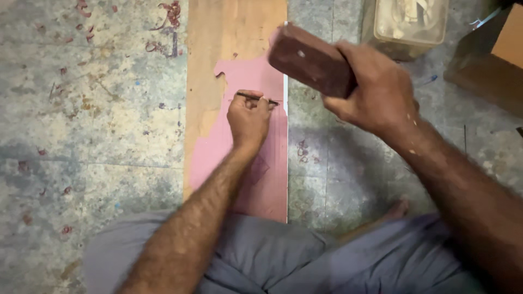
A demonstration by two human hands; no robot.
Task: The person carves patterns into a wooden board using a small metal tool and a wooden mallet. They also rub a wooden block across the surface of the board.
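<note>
Two hands at work over plank (218,43) with pink laminate (267,163). Left hand (249,117) pinches thin dark chisel (257,98), lying flat on laminate near its 3 o'clock edge. Right hand (378,90), at 2 o'clock from it, grasps raised reddish-brown block (310,59).

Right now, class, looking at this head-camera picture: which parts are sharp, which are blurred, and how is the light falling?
Head view: the left hand pinching a thin dark tool on the pink-coated board is fairly sharp; the right hand and its reddish-brown block are softened by motion blur; lighting is dim and even, with no glare and only faint shadows on the mottled floor.
</note>
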